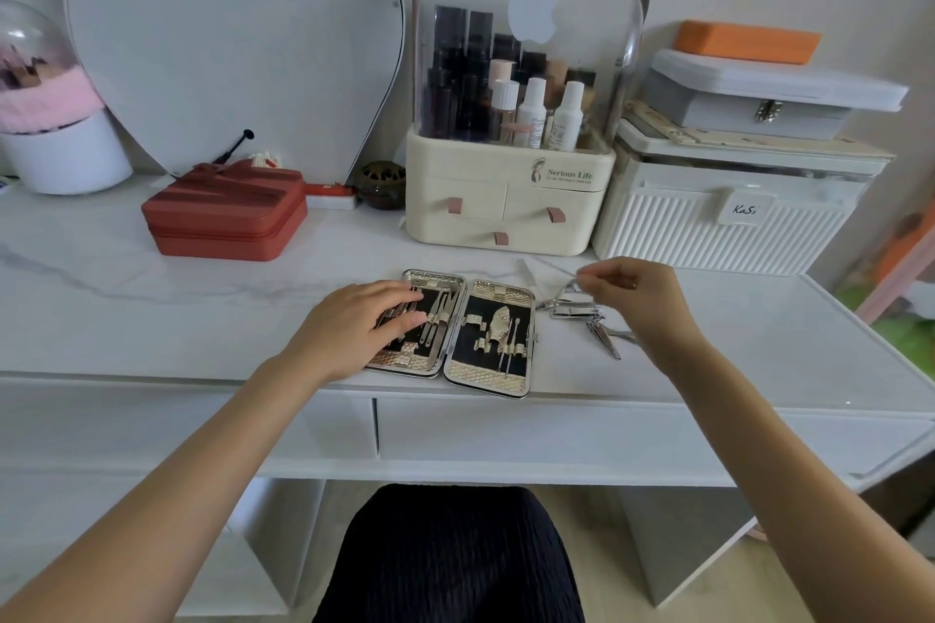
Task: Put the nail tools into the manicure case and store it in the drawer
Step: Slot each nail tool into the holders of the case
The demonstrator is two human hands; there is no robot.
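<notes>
The manicure case (498, 382) lies open flat near the desk's front edge, gold rim, black lining, with several metal tools clipped in both halves. My left hand (354, 324) rests flat on the left half, fingers straight over the tools. My right hand (632, 288) hovers to the right of the case and pinches a thin metal tool (554, 270) between thumb and fingertips. Loose nail clippers (577, 311) and another clipper (604, 342) lie on the desk under that hand. The desk drawer (607, 430) below the front edge is closed.
A red zip case (222, 218) sits at the back left. A cream cosmetics organiser (511, 197) with bottles stands behind the manicure case, with white storage boxes (723, 218) to its right. A mirror (227, 41) leans on the wall.
</notes>
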